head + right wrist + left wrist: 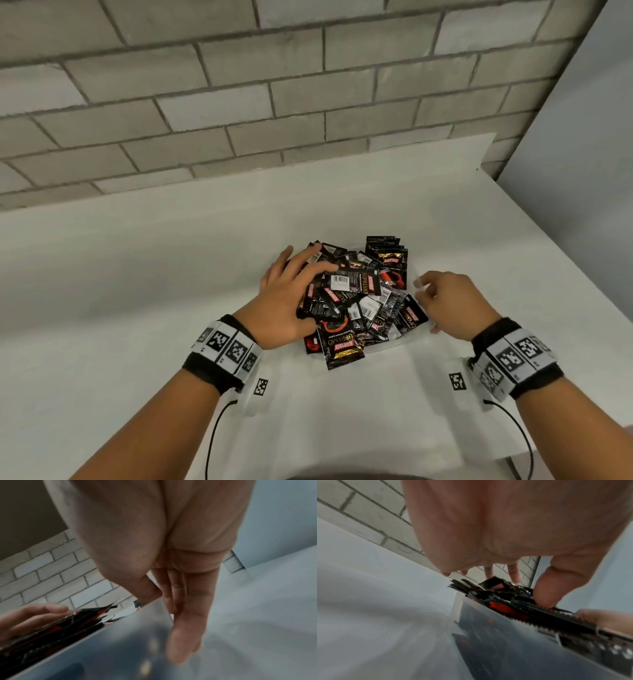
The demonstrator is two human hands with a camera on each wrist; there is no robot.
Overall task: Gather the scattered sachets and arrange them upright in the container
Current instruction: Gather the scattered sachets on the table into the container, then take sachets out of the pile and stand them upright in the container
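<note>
A heap of black and red sachets point(356, 301) fills a clear plastic container point(397, 341) on the white table. At its back right, several sachets point(390, 263) stand upright in a row. One sachet point(342, 349) hangs over the front rim. My left hand point(308, 287) lies spread on the left of the heap, fingers straight across the top and thumb against its near edge. In the left wrist view the thumb point(544, 599) presses on the sachets point(505, 607) above the container wall point(488, 635). My right hand point(424, 301) holds the container's right wall point(120, 642), thumb at the rim, fingers point(185, 628) flat outside.
The white table point(137, 291) ends at a grey brick wall point(239, 102) behind and a pale wall at the right. The table's right edge runs close to my right wrist. Bare tabletop lies left of and in front of the container.
</note>
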